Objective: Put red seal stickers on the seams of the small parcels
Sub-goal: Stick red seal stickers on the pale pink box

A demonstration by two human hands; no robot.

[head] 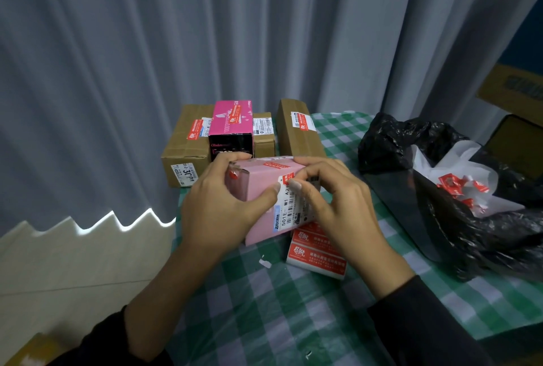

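In the centre of the frame, the left hand has its fingers wrapped round the left end of a pink box, over the bench. The right hand curls its fingers over the box's right end, with the thumb pressing a red sticker at the top edge. A sticker pad lies just below.

Home room set up for packing parcels.
Grey pleated curtains, a green checked tablecloth, labelled cardboard parcels stacked by the curtains.
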